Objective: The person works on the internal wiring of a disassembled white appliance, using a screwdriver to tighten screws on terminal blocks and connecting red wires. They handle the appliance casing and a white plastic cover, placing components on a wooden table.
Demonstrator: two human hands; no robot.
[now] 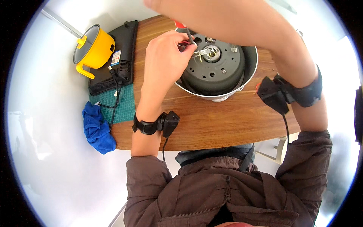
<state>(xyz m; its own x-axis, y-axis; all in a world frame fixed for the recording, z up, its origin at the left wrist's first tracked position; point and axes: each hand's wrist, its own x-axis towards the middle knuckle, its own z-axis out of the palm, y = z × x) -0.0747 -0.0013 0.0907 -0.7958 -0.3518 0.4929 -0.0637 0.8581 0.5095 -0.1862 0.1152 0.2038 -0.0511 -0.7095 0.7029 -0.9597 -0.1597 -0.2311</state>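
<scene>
My left hand point(164, 56) is closed at the left rim of a large round pot-shaped housing. Its thumb and forefinger pinch around the dark shaft of a red-handled screwdriver point(180, 25), which tilts down toward the housing's inside. A short red loop, perhaps wire, shows beside the fingers. Under them lies a grey round metal base point(215, 72) with holes, a central round fitting point(212, 54) and pale wires. My right forearm point(242, 22) crosses above the housing. The right hand point(152, 3) is mostly cut off at the top edge, its fingers hidden.
The housing's light outer rim point(249, 72) stands on a brown wooden table point(211, 121). At left are a yellow pot point(99, 48) on a black flat appliance point(123, 72), a green cutting mat point(126, 104), a black cable and a blue cloth point(97, 128). A pale stool point(278, 151) stands below.
</scene>
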